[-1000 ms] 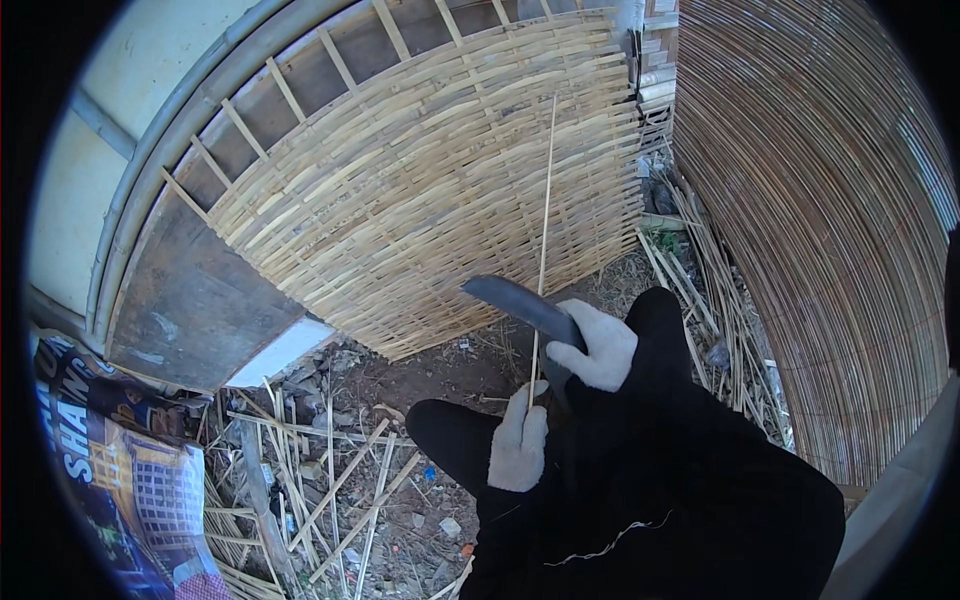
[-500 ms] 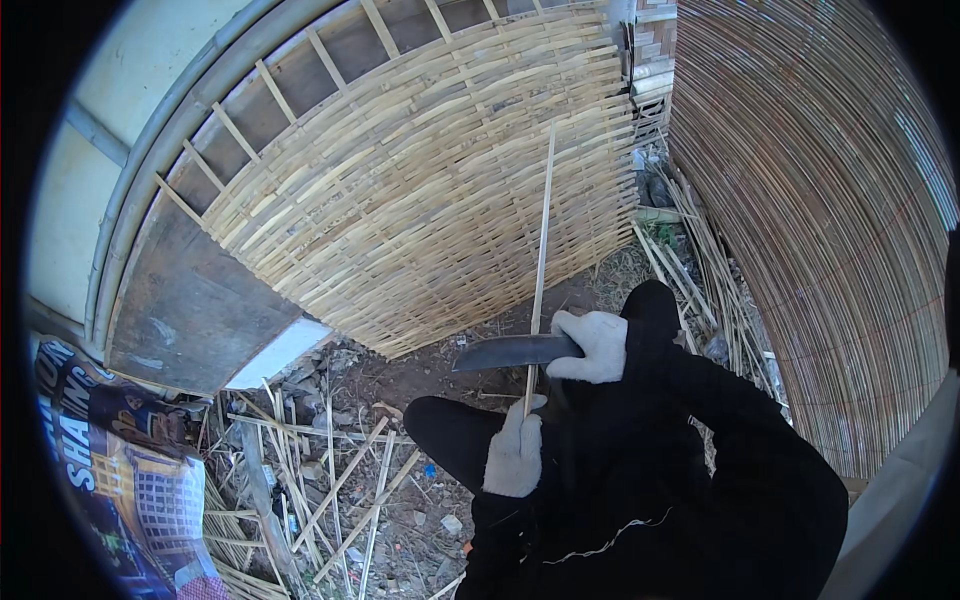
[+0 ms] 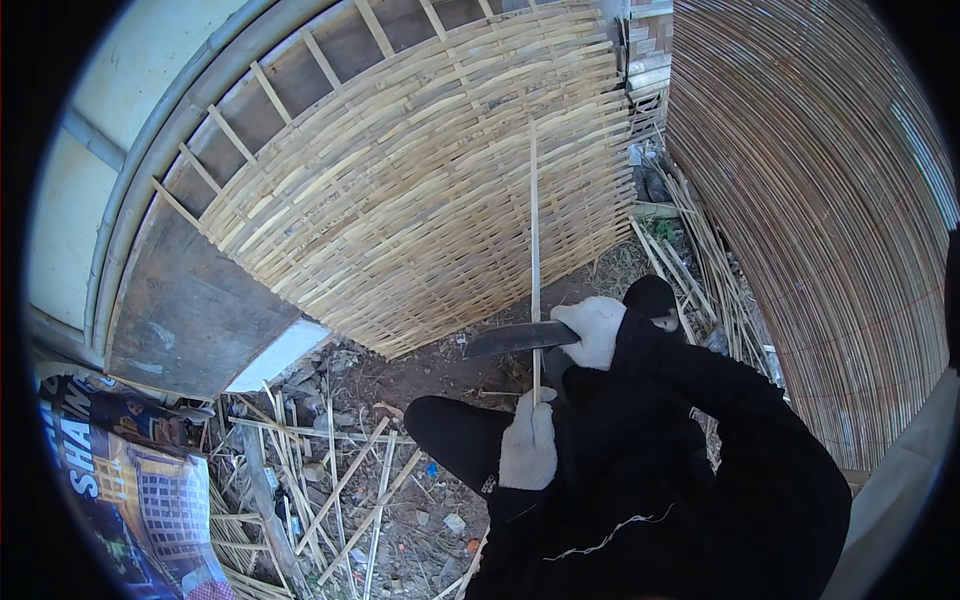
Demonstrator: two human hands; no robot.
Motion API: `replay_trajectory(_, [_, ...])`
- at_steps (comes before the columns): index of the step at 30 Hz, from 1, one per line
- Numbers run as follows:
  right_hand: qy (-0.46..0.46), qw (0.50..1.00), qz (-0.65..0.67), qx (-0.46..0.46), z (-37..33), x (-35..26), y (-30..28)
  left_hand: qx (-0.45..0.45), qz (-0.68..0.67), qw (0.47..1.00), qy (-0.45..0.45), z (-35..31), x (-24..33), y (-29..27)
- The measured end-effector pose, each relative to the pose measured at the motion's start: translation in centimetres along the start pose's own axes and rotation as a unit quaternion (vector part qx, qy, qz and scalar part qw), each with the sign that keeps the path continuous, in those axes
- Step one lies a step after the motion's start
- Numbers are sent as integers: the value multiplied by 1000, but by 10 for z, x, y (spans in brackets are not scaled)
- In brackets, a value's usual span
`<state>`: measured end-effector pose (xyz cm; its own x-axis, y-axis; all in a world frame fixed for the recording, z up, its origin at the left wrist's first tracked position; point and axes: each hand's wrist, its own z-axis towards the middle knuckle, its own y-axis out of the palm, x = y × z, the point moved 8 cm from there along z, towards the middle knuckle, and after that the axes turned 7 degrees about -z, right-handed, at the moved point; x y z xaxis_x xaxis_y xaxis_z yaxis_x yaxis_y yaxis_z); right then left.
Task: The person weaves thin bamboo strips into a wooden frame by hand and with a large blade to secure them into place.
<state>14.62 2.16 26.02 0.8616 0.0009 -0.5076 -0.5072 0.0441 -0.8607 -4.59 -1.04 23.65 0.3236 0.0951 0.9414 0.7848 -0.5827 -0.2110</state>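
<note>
A long, thin bamboo strip point(image 3: 535, 230) stretches away from me over the bare ground, its far end in front of a woven bamboo panel point(image 3: 430, 180). My left hand point(image 3: 528, 445), in a white glove, is closed round the strip's near end. In my white-gloved right hand point(image 3: 592, 332) is a knife point(image 3: 512, 339) with a broad dark blade pointing left. The blade crosses the strip just beyond my left hand and appears to touch it. The knife's handle is hidden in my right glove.
Loose bamboo strips point(image 3: 375, 500) litter the ground at left, beside a printed banner point(image 3: 150, 500). More strips point(image 3: 700, 265) lie at right, along a curved screen of thin sticks point(image 3: 810, 220). A dark board point(image 3: 200, 310) stands behind the woven panel's left end. My bent knee point(image 3: 440, 425) is near the strip.
The strip's far end has swung left. My right hand and the knife have moved slightly right and up, and my left hand a little to the right.
</note>
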Motion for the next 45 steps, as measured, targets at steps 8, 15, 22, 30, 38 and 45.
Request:
replay_trajectory(8, [118,985,53,112,15,79,-64,-25,61,998,17,-47,-14,25])
replay_trajectory(15, [-4,1000,-4,-23,-9,33,-35,-4,133,989,69,-8,14,23])
replay_trajectory(22, [8,996,75,42,-10,71,-47,-32,139,988,52,-37,-13,26])
replay_trajectory(30, [-15,996,53,-75,-15,53,-7,-25,161,984,66,-21,-3,23])
replay_trajectory(38, [15,998,-52,-36,2,58,-4,0,138,988,72,-14,3,18])
replay_trajectory(45, [56,990,-107,75,10,75,-10,15,143,988,50,-7,9,15])
